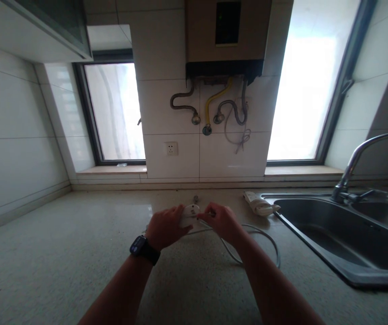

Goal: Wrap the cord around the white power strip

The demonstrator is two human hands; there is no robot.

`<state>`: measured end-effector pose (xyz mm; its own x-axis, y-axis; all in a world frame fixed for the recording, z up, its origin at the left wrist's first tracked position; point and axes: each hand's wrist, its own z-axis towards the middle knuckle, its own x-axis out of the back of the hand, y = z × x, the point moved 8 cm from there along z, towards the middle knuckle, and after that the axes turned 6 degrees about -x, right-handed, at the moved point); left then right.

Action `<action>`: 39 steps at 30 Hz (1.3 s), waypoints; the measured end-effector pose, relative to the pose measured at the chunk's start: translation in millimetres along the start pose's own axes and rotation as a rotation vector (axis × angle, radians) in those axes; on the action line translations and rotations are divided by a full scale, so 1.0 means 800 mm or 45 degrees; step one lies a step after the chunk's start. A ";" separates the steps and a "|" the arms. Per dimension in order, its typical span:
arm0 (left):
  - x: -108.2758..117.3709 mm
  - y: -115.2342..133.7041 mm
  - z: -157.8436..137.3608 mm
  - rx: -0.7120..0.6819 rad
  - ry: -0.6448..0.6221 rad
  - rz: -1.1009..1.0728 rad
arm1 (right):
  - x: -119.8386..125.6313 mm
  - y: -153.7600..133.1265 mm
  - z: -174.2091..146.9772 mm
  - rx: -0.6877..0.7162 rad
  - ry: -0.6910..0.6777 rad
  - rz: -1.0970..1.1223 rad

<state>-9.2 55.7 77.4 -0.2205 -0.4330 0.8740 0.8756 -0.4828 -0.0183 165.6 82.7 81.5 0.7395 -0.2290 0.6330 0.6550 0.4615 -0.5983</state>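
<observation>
My left hand [167, 225], with a black watch on its wrist, is closed round a white plastic piece [191, 210] with a rounded end and a small dark hole, held just above the countertop. Right beside it, my right hand [221, 221] is pinched at the piece's right edge. A small dark tip shows by those fingers, but I cannot make out what they hold. A pale cable [277, 250] runs from under the hands and loops on the counter at the right. Behind the piece lies a small metallic item [196, 198], too small to name.
A white bundle with cord wound round it [260, 204] lies against the rim of the sink [302, 234]. A curved faucet [349, 167] rises behind the basins. On the tiled wall are a socket [171, 148] and a water heater [228, 31] with pipes beneath.
</observation>
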 end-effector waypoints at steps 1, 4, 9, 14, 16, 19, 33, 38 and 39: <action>0.000 -0.001 0.000 0.036 -0.003 -0.001 | 0.004 -0.002 -0.001 0.019 0.030 -0.070; -0.001 -0.001 -0.001 0.096 -0.013 -0.038 | 0.010 -0.006 -0.003 0.041 0.100 -0.176; -0.011 0.004 -0.001 0.063 -0.048 -0.145 | 0.008 -0.006 -0.005 0.059 0.172 -0.198; -0.021 0.003 0.001 0.046 -0.005 -0.096 | 0.011 -0.010 -0.007 0.053 0.223 -0.175; -0.024 -0.003 0.000 0.083 0.025 -0.083 | 0.008 -0.015 -0.009 0.058 0.205 -0.107; -0.026 -0.009 -0.001 0.066 0.061 -0.034 | -0.003 -0.021 -0.011 0.065 0.099 0.096; -0.005 -0.021 -0.003 0.406 0.285 -1.088 | -0.032 -0.026 -0.017 -0.016 -0.291 0.778; -0.019 -0.013 -0.001 0.460 0.180 -1.367 | -0.031 -0.019 -0.010 0.022 -0.426 0.926; -0.021 -0.010 -0.002 0.457 0.156 -1.393 | -0.031 -0.018 -0.010 0.028 -0.459 0.953</action>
<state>-13.3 65.9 62.5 -0.9588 0.0024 0.2840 0.2580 -0.4101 0.8748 139.2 74.9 70.4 0.8812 0.4320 0.1922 0.0036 0.4004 -0.9163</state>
